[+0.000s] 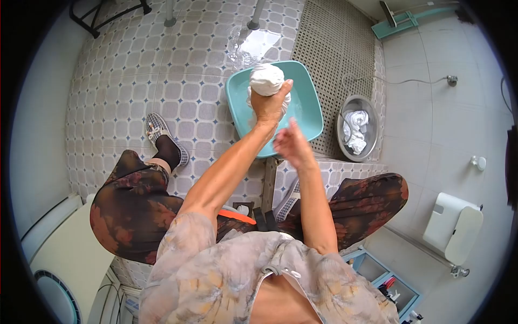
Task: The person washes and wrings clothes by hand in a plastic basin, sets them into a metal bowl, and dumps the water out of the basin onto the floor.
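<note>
A bunched white cloth (266, 79) is gripped in my left hand (267, 107), its top bulging above the fist and more of it showing below. Both are over a turquoise basin (307, 102) on the tiled floor. My right hand (292, 144) is at the basin's near edge, a little below and right of the left one. It touches no cloth, and its fingers are apart and slightly blurred. The bottom of the basin is partly hidden by my left hand and the cloth.
A metal bowl (370, 141) with white cloth stands to the right, beside a perforated mat (334, 54). Water (245, 51) lies on the tiles beyond the basin. A blue rack (377, 270) is at the lower right, a white cabinet (70, 248) at the lower left.
</note>
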A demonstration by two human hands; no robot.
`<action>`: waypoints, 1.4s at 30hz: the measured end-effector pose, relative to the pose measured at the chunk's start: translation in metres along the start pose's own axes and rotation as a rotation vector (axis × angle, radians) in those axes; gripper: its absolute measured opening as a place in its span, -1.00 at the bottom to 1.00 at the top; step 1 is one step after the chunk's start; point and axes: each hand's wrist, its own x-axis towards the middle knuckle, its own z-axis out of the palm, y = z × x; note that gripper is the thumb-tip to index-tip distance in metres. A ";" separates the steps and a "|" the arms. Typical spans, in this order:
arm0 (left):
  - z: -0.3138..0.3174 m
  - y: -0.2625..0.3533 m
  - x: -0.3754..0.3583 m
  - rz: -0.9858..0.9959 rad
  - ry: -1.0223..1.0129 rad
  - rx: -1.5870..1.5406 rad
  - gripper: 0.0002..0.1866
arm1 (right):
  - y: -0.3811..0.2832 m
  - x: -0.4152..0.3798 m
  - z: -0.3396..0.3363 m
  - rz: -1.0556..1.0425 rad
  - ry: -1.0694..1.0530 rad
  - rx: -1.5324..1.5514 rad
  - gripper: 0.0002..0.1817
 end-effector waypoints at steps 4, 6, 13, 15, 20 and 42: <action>0.002 0.010 -0.022 -0.056 0.065 -0.186 -0.49 | 0.042 -0.001 0.060 0.131 -0.417 0.428 -0.09; -0.007 0.003 -0.030 -0.025 0.034 -0.025 -0.44 | 0.042 0.019 0.065 -0.140 -0.510 0.572 -0.04; -0.033 -0.007 -0.052 0.925 -0.195 0.627 -0.24 | -0.005 0.071 0.016 -0.364 -0.344 0.847 -0.29; -0.039 -0.011 -0.054 0.938 -0.264 0.649 -0.26 | -0.029 0.051 0.017 -0.365 -0.367 0.687 -0.34; -0.040 -0.008 -0.064 0.873 -0.471 0.597 -0.34 | -0.057 0.032 -0.015 -0.200 -0.263 0.441 -0.50; -0.060 -0.113 -0.048 -0.599 -0.280 -0.378 -0.45 | -0.012 0.007 -0.012 -0.002 0.113 -0.253 -0.52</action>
